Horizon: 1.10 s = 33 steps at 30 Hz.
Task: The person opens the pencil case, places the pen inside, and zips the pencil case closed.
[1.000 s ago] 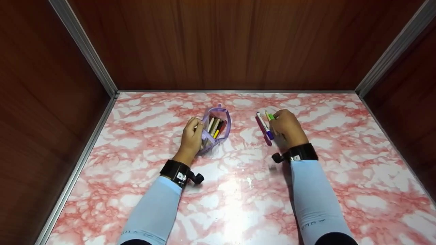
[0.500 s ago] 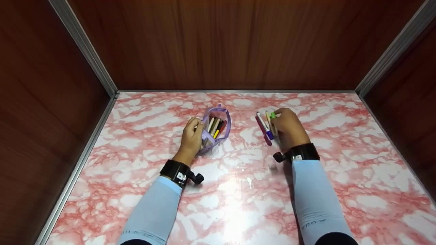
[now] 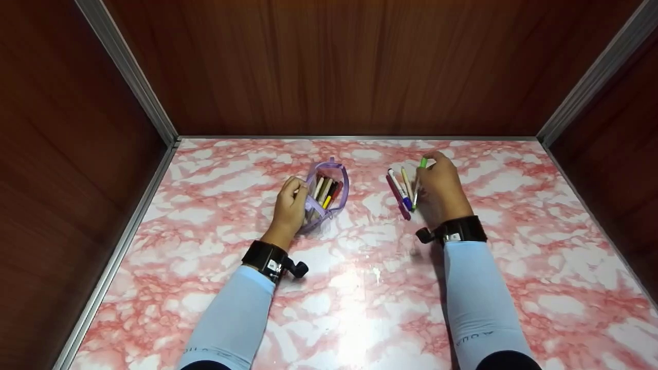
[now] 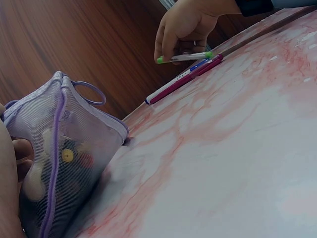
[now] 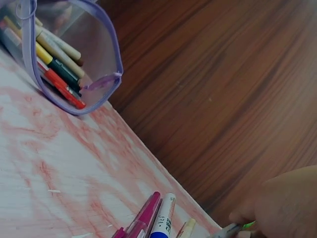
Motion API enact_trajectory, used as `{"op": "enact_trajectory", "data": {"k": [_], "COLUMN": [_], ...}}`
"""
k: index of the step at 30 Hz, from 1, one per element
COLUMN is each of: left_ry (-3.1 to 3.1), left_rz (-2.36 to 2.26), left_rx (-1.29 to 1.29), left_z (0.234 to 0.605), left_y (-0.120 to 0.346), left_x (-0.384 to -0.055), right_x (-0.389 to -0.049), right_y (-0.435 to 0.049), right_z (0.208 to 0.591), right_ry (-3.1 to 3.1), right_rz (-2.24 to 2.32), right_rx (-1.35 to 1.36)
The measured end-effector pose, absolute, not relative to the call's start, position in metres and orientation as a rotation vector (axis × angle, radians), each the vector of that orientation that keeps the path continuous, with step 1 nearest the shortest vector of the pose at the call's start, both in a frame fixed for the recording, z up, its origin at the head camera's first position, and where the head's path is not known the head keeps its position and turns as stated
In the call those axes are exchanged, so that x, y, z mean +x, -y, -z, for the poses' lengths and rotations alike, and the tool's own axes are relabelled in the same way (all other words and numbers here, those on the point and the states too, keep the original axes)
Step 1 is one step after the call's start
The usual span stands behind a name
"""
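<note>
A mesh pencil case [image 3: 345, 190] with purple trim stands unzipped, with several pens and markers [image 5: 58, 85] inside. My left hand [image 3: 289, 208] grips its near left edge; the fingertips are partly hidden behind the mesh. To the right, my right hand [image 3: 443, 185] pinches a clear pen with green ends [image 4: 185, 57], tilted and held a little above the table in the left wrist view. Beside that pen lie a white marker with a blue cap [image 3: 397, 184], a magenta pen [image 3: 404, 211] and a pale yellow pencil-like stick [image 3: 406, 179].
The table [image 3: 354, 288] has a red and white marbled top. Dark wood panels [image 3: 329, 67] with metal edging enclose it at the back and both sides.
My right hand has moved slightly away and to the right, drawing the green-ended pen apart from the others and turning it more upright in view. The left hand and pencil case have not moved.
</note>
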<state>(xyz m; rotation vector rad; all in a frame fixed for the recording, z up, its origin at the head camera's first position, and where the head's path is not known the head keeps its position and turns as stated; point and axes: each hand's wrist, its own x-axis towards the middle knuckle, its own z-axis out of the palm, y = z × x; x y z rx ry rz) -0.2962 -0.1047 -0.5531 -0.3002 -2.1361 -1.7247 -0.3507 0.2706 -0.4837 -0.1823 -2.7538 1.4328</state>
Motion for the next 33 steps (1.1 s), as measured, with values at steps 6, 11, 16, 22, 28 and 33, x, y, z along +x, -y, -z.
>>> {"op": "enact_trajectory", "data": {"k": [6, 11, 16, 22, 28, 33], "left_ry": [2.146, 2.147, 2.142, 2.153, 2.139, 2.109], "left_rz": [1.721, 1.713, 1.718, 1.718, 1.742, 1.756], "left_rx": [-0.296, -0.294, -0.288, -0.291, -0.285, -0.290], "left_z": [0.553, 0.553, 0.554, 0.553, 0.553, 0.555], "left_y": [0.105, 0.106, 0.106, 0.106, 0.105, 0.105], "left_x": [-0.298, -0.298, -0.298, -0.297, -0.296, -0.297], "right_x": [-0.358, -0.360, -0.359, -0.359, -0.355, -0.347], "right_y": [-0.267, -0.259, -0.241, -0.211, -0.183, -0.163], "right_z": [0.481, 0.481, 0.484, 0.491, 0.498, 0.503], "right_ry": [2.616, 2.359, 2.130, 1.924, 1.845, 1.904], "right_rz": [-1.585, -1.925, -2.136, -2.323, -2.369, -2.350], "right_rx": [-0.186, -0.240, -0.247, -0.191, -0.068, -0.045]}}
